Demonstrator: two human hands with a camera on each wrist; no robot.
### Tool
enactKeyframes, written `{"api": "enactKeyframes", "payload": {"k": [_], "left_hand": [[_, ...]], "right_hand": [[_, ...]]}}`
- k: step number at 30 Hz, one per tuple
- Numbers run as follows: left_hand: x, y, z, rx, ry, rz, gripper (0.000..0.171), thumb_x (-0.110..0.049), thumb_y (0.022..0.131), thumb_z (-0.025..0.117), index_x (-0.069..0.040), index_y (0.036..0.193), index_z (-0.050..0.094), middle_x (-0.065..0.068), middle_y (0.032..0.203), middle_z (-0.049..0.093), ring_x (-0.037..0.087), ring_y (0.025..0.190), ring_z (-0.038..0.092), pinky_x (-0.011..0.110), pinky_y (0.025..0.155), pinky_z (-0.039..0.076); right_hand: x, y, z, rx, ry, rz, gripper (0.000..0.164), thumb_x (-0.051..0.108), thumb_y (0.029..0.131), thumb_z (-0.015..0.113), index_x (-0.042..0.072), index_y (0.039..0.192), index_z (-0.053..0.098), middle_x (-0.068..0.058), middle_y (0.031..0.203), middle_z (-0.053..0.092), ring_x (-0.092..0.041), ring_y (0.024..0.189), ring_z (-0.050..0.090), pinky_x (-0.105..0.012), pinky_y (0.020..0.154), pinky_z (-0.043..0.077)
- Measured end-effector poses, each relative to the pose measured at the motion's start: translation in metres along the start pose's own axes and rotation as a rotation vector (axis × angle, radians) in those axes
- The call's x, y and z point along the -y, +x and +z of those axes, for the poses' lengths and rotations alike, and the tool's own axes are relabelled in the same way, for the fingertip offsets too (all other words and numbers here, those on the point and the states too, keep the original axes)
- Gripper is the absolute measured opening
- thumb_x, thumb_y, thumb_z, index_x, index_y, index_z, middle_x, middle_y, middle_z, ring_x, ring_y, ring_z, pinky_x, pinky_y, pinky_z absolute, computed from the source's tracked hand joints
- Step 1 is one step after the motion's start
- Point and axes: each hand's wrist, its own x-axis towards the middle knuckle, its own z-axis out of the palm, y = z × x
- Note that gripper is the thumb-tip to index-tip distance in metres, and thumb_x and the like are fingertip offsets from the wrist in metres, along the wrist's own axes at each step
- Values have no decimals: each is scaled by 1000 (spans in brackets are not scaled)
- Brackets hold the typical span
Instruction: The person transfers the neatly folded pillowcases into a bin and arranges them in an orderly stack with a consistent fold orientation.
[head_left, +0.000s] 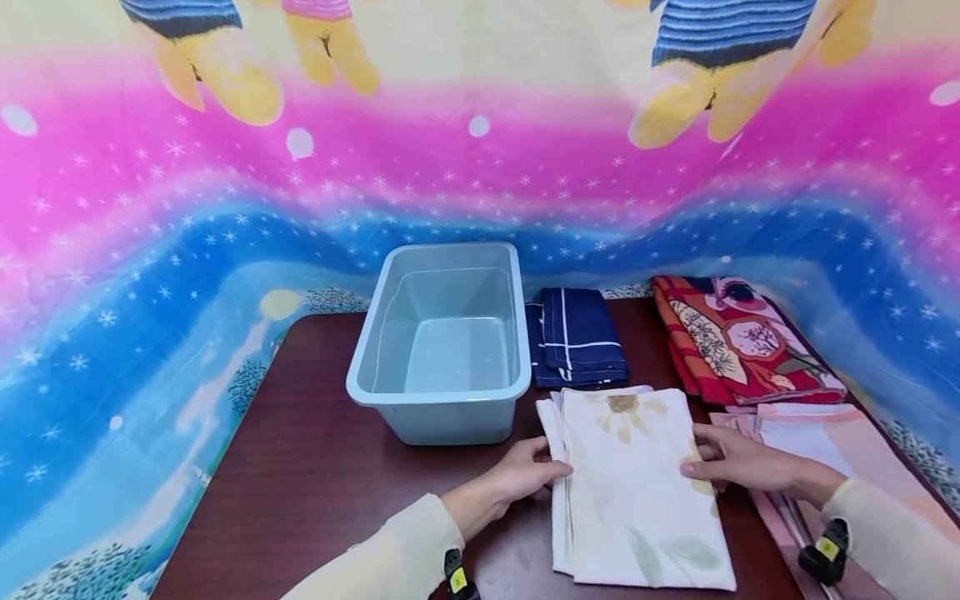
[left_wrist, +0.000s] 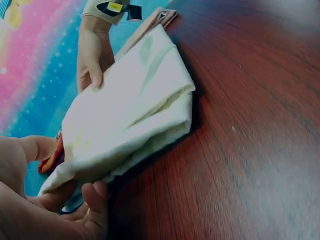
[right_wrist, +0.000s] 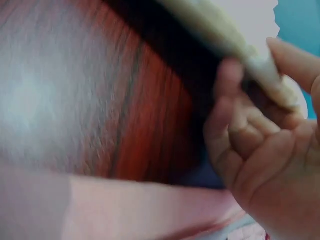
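Observation:
A folded white cloth [head_left: 637, 492] with a faded yellow flower and green leaves spans the space between both hands in the head view. My left hand [head_left: 517, 477] grips its left edge, thumb on top and fingers curled underneath. On the opposite edge my right hand [head_left: 750, 460] pinches the cloth the same way, thumb above and fingers below. The left wrist view shows the folded layers of the white cloth [left_wrist: 130, 105] bulging slightly open along one side. In the right wrist view, fingers [right_wrist: 230, 80] curl under the cloth's edge, close over the dark tabletop.
A grey-blue plastic tub [head_left: 442, 398] stands left of the cloth on the brown table [head_left: 300, 467]. Behind the cloth lies a folded navy cloth [head_left: 581, 333] with white lines. Farther right are a folded red patterned cloth [head_left: 750, 342] and a pale pink cloth [head_left: 847, 442].

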Motion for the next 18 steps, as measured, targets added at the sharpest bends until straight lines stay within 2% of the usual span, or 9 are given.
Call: {"api": "enactKeyframes", "payload": {"k": [3,6,10,13,15,18], "left_hand": [[1,-1,-3,31,31,26,45,-13,90,71,-9,133,59,8,93,75,12,68,61,25,53,44],[2,0,-5,45,30,22,45,-14,89,73,-10,131,58,5,85,72,11,60,56,23,48,40],[6,5,-5,46,-78,-38,31,-17,88,73,-8,117,63,-2,77,61,8,62,53,20,50,41],[7,9,-4,59,-132,-52,22,-18,89,73,-7,107,67,-5,76,61,6,64,55,18,53,41],[6,9,-3,74,-95,-26,19,-17,88,74,-6,103,70,-5,76,65,5,64,56,19,54,40],[3,7,-2,112,-3,40,22,-14,86,76,-7,106,70,-2,84,72,6,70,61,20,62,46]], "right_hand": [[1,-3,-1,32,4,22,81,22,104,55,-9,157,2,-12,93,71,-15,66,65,-33,65,56],[-2,-4,-2,51,0,44,88,23,104,56,-8,157,-7,-6,78,67,-14,59,62,-32,62,55],[-8,-2,-3,62,13,40,88,22,105,55,-9,157,-9,-1,73,64,-11,57,61,-30,61,53],[-10,0,-3,58,32,48,87,22,105,55,-9,156,-9,-1,73,64,-11,57,61,-29,61,53],[-11,1,-2,56,46,47,88,21,104,55,-9,156,-9,-2,73,63,-12,57,61,-29,61,52],[-12,2,-2,59,59,47,88,21,104,55,-8,156,-9,-2,74,63,-12,57,61,-29,61,52]]}}
